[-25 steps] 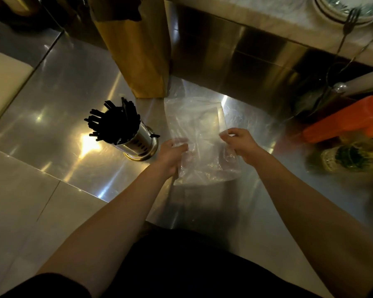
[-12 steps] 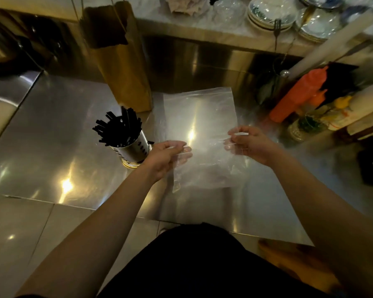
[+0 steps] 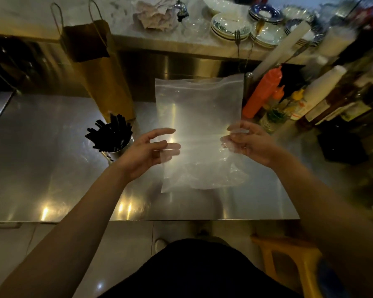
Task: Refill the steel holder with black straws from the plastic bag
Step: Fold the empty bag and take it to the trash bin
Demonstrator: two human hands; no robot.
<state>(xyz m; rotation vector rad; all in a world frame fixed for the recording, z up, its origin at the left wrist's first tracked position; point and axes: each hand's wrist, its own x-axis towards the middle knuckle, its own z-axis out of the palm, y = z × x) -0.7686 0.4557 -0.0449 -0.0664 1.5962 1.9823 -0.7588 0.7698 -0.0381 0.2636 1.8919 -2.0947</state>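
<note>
A steel holder point(image 3: 116, 152) packed with black straws point(image 3: 110, 134) stands on the steel counter point(image 3: 41, 151), just left of my left hand. Between my two hands a clear plastic bag point(image 3: 199, 117) is stretched flat and upright above the counter, and it looks empty. My left hand point(image 3: 150, 150) pinches the bag's left edge, its fingertips showing through the film. On the right edge, my right hand point(image 3: 247, 143) grips the same way. Both hands sit at the bag's mid height.
A tall brown paper bag point(image 3: 99, 82) stands behind the holder. Orange squeeze bottles point(image 3: 261, 93), jars and tall bottles crowd the right side. Stacked plates point(image 3: 230, 26) and forks sit on the raised shelf behind. A yellow stool point(image 3: 289, 257) stands below the counter's front edge.
The crumpled bag has been pulled flat and raised upright as my hands moved apart. The camera view has tilted up, showing more of the back shelf.
</note>
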